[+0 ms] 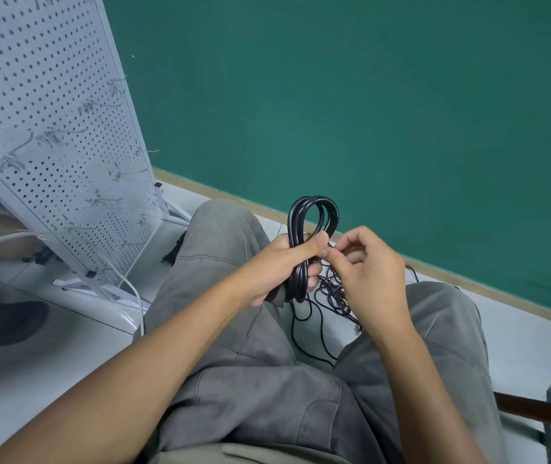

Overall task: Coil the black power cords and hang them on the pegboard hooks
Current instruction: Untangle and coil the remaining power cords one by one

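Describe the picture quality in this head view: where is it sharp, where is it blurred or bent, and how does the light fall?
Head view: the coil and both hands, left and right, are sharp; the pegboard at the left edge leans from wide-angle distortion, its hooks smeared; light is soft and even, with one dim shadow on the floor.

Bare forearms, baggy grey trousers (267,380), seamed knees
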Motion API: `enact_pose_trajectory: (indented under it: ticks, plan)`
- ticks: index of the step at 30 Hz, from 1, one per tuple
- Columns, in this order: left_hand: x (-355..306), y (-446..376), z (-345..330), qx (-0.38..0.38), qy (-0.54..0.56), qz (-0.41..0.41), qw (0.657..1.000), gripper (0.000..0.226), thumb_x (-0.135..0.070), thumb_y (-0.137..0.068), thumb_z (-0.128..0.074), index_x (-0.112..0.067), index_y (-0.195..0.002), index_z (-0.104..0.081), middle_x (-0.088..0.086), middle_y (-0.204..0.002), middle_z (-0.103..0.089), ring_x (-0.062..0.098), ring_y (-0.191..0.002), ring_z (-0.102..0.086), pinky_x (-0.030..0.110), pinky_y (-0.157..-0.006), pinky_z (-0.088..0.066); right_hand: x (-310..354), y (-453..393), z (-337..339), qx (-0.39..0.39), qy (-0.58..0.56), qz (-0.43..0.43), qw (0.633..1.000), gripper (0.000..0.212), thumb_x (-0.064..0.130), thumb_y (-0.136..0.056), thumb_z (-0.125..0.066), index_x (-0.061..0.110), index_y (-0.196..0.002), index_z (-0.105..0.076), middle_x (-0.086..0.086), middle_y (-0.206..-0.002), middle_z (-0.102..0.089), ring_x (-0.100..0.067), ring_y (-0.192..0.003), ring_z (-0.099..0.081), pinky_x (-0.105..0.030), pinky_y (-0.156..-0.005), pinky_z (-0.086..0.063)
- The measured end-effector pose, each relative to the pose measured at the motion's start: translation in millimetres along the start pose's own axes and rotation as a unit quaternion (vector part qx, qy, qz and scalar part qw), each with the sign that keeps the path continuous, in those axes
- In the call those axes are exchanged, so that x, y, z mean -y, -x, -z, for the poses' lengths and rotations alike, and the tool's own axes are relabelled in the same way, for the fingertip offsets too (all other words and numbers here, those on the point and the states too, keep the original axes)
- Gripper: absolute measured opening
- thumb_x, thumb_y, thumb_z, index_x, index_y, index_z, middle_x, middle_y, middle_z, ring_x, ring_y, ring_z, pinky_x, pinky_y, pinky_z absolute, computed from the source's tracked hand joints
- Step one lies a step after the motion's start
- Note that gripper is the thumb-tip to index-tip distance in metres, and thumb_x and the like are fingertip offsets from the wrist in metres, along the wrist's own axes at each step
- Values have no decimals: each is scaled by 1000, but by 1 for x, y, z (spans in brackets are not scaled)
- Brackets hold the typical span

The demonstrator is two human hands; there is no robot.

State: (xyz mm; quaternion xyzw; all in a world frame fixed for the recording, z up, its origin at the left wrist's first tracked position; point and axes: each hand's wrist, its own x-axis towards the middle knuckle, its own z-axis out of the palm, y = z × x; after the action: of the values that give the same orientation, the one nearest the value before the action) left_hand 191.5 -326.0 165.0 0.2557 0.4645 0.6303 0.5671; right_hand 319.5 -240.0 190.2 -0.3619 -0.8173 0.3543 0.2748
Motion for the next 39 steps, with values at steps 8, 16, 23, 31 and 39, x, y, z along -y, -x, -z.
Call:
enact_pose_trajectory:
  ticks: [8, 16, 23, 31, 39]
  plan:
    - [-7, -2, 11, 32, 133, 7, 991, 34, -38, -87, -72, -10, -87, -53, -1, -64, -48, 15, -57, -50, 29, -61, -51, -26, 1, 2, 76, -110, -40, 990, 14, 21, -103, -58, 18, -92, -67, 5, -91, -76, -6, -93, -71, -21, -86, -51]
    - [-5, -6, 13, 7, 92, -23, 995, 28, -32, -82, -78, -14, -78, -58, 1, -64, -47, 16, -59, -50, 29, -62, -49, -28, 3, -1, 36, -223, -105, 968, 13, 4, -99, -62, 9, -96, -74, -8, -90, -77, -19, -79, -76, -30, -75, -61]
    - [3, -6, 6, 10, -55, -53, 997, 7, -25, -87, -81, -21, -92, -78, 14, -72, -51, 21, -62, -52, 35, -63, -48, 11, 0, 19, -6, -256, -66, 964, 21, 6, -98, -66, 20, -87, -77, -2, -82, -77, -16, -80, -75, -28, -69, -63]
    - [-1, -3, 5, 38, -46, -42, 997, 26, -17, -87, -78, -14, -111, -71, -1, -95, -76, 10, -71, -64, 24, -66, -54, 26, -5, 12, -53, -159, 16, 986, 16, 8, -94, -72, 22, -90, -78, 5, -88, -66, -11, -75, -69, -31, -65, -63]
    - [-2, -2, 6, 69, -33, 3, 997, 20, -5, -101, -60, -9, -119, -67, -1, -102, -73, 13, -95, -67, 23, -73, -54, 22, -9, -5, -117, -61, 106, 986, 11, 13, -95, -70, 19, -95, -79, 16, -89, -63, -14, -78, -65, -45, -72, -57]
